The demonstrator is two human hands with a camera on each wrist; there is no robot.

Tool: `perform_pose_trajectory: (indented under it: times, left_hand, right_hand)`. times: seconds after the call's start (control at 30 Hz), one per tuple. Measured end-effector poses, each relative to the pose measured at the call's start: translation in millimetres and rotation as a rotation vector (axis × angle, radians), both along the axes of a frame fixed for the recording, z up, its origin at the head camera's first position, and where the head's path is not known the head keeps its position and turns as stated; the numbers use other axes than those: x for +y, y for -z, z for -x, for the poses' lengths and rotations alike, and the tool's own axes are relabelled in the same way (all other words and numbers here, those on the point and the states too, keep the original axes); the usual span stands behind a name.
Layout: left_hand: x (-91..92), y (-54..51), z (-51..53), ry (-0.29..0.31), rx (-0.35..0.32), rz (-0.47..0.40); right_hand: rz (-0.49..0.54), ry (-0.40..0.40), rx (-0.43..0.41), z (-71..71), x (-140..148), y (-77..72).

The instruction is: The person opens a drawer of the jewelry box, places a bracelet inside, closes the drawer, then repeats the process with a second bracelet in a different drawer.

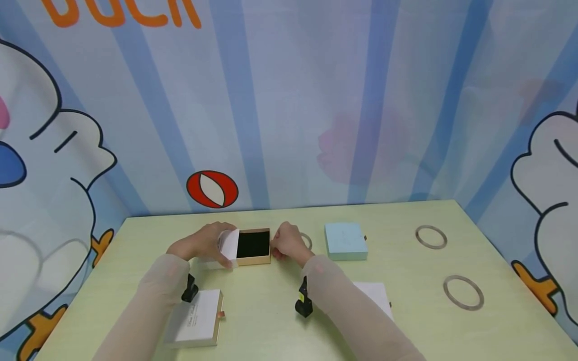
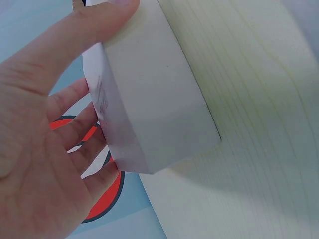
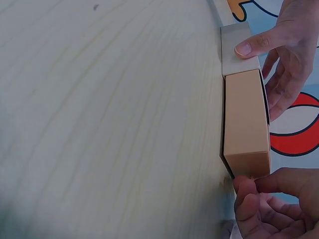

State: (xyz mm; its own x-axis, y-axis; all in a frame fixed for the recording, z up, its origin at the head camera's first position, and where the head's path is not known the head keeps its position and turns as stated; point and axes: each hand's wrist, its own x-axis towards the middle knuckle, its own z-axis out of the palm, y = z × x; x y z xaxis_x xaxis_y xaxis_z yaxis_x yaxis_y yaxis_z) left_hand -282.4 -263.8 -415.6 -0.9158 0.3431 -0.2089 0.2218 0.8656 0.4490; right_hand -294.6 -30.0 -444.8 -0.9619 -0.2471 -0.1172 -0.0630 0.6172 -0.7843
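Observation:
On the far part of the table a white drawer box (image 1: pixel 231 243) lies with its tan inner drawer (image 1: pixel 254 260) pulled well out to the right. The drawer's black lining shows from above. My left hand (image 1: pixel 207 244) grips the white outer sleeve, its thumb along the near side and the other fingers on the far side, as the left wrist view (image 2: pixel 154 89) of the sleeve confirms. At the drawer's right end my right hand (image 1: pixel 291 243) pinches a small pull tab between thumb and forefinger. In the right wrist view the fingers (image 3: pixel 246 199) mostly cover that tab.
A light blue box (image 1: pixel 345 240) sits right of my right hand, with a ring (image 1: pixel 308 240) partly hidden between them. Two more rings (image 1: pixel 431 236) lie at the right. White boxes stand nearer, one (image 1: pixel 196 318) by my left forearm, another (image 1: pixel 377 296) partly behind my right.

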Motion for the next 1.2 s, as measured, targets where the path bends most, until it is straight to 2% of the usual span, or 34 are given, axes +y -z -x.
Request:
perform_pose_trajectory:
  times: [0.43, 0.57, 0.73, 0.83, 1.03, 1.2]
  left_hand:
    - [0.6, 2.5, 0.0, -0.016, -0.015, 0.001]
    - [0.3, 1.9, 0.3, -0.022, -0.022, -0.009]
    - [-0.2, 0.6, -0.7, -0.017, -0.022, -0.01]
    - [-0.6, 0.1, -0.4, -0.017, -0.021, -0.006]
    - [-0.6, -0.1, -0.6, -0.017, -0.024, -0.005]
    - [-0.7, 1.1, -0.2, -0.011, -0.019, -0.002]
  right_hand:
    - [-0.048, -0.025, 0.033, -1.7, 7.9, -8.1]
    - [-0.082, -0.029, 0.005, -0.4, 10.0, -12.6]
    - [-0.053, -0.052, -0.037, 1.0, 14.1, -18.1]
    - [-0.057, -0.063, -0.015, 2.0, 17.9, -22.7]
    - [-0.112, -0.06, 0.08, 4.8, 24.1, -26.2]
    - [-0.121, -0.022, 0.088, 6.9, 26.7, -26.8]
